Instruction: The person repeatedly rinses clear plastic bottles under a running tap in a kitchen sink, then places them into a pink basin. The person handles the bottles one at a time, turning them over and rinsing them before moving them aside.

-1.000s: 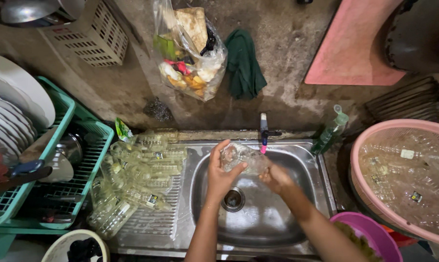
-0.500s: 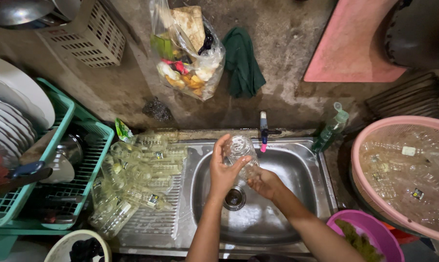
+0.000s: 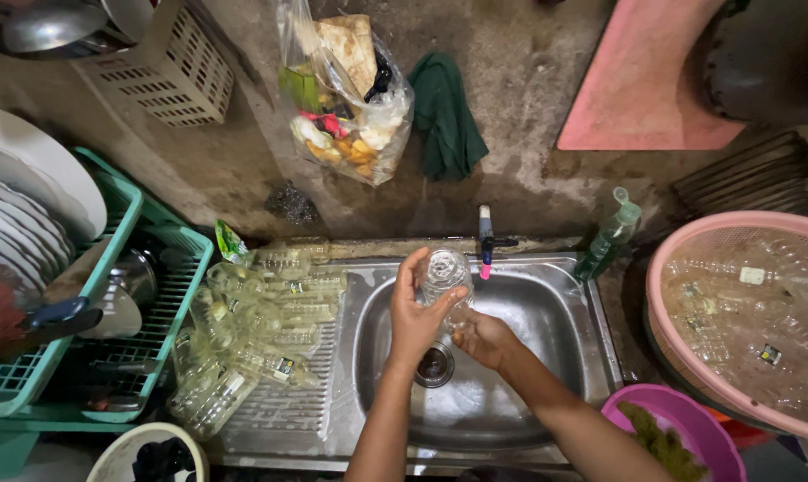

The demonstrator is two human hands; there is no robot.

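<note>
Since a second ago you have lifted the clear plastic bottle (image 3: 443, 272) higher and turned it upright over the steel sink (image 3: 547, 312), just left of the tap (image 3: 485, 241). Your left hand (image 3: 416, 312) is wrapped around the bottle's side, gripping it; your right hand (image 3: 483, 337) is closed at its lower end, fingers curled under it. More clear bottles (image 3: 252, 330) lie heaped on the drainboard to your left, and others fill the pink basket (image 3: 690, 259) on your right.
</note>
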